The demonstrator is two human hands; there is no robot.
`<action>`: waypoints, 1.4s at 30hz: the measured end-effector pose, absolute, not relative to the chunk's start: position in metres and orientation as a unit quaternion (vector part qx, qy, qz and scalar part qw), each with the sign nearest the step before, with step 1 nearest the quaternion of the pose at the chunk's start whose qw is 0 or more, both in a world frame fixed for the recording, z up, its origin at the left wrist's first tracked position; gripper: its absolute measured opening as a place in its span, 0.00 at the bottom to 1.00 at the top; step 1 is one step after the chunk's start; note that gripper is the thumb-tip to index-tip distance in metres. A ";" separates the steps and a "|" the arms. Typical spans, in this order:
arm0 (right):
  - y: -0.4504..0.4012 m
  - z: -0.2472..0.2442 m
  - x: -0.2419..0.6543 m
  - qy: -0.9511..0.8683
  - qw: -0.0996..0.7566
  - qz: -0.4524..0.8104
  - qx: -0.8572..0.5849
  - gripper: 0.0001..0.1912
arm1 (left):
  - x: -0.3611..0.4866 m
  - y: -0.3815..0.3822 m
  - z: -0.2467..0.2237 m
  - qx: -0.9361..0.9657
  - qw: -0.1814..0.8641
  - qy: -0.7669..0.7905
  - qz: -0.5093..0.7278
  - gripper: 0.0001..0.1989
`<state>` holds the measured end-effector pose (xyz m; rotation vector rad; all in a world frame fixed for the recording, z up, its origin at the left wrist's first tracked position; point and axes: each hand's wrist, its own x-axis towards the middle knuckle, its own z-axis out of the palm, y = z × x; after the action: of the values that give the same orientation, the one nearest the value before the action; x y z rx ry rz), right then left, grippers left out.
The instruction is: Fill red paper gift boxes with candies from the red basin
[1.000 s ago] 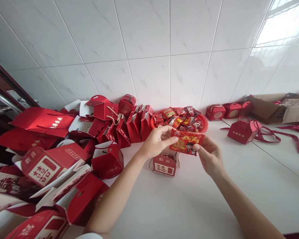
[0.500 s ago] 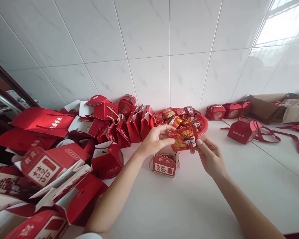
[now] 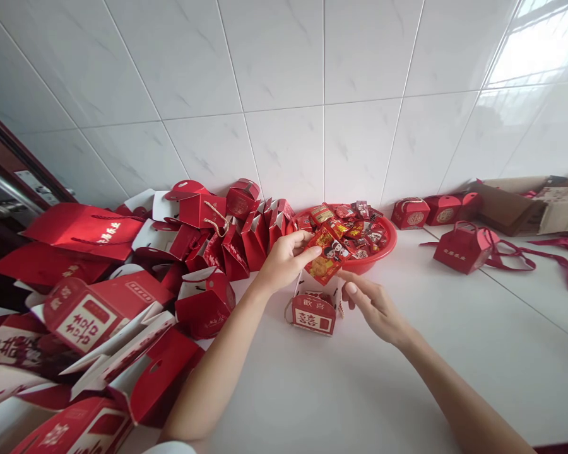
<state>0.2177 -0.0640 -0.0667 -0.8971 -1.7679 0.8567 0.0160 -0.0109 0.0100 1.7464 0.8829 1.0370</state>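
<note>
A red candy packet (image 3: 325, 255) with a printed couple is pinched at its left edge by my left hand (image 3: 288, 261). It hangs tilted above an open red and white box (image 3: 313, 313) with rope handles. My right hand (image 3: 373, 306) is beside the box's upper right side, index finger extended near the packet's lower corner; nothing shows in its grasp. Behind the packet, a red basin (image 3: 392, 238) holds many wrapped sweets (image 3: 355, 228).
Many red boxes and bags (image 3: 106, 309) crowd the left side. Small closed boxes (image 3: 410, 213) stand by the wall at right. A box with a ribbon (image 3: 464, 248) and a cardboard carton (image 3: 506, 208) are farther right.
My right hand has let go of the packet and moved down toward the box. The packet, still in my left hand, has shifted left and tilted.
</note>
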 end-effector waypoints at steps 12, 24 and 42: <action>-0.061 -0.074 0.215 -0.714 0.475 0.358 -0.369 0.04 | -0.011 -0.013 0.022 0.813 0.293 0.456 0.214 0.11; -0.059 -0.078 0.218 -0.735 0.490 0.285 -0.372 0.06 | -0.021 -0.026 0.037 0.804 0.269 0.511 0.141 0.11; -0.063 -0.074 0.215 -0.750 0.500 0.267 -0.341 0.08 | 0.010 -0.026 -0.003 0.844 0.181 0.497 0.088 0.10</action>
<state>0.2153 -0.0626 -0.0735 -0.8257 -1.8128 0.6453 0.0099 -0.0256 -0.0025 2.3843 1.4046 0.2495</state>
